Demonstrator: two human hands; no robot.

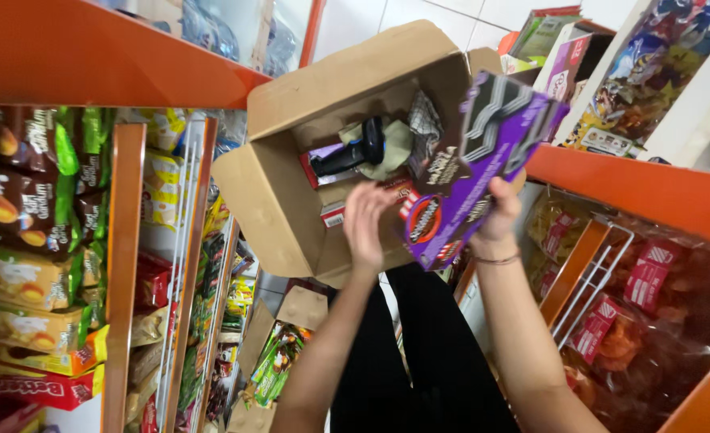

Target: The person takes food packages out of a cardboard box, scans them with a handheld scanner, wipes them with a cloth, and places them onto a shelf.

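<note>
The right hand (pixel 499 215) grips a purple snack box (pixel 483 160) by its bottom edge, holding it up over an open cardboard box (pixel 291 200). The left hand (pixel 365 223) is open and reaches into that big box, near a black scanner (pixel 355 151). The purple box looks light and stiff. Holding its edges should work well, but squeezing hard could dent it.

left hand's (pixel 365 224) fingertips hidden inside carton (pixel 275 200)
</note>
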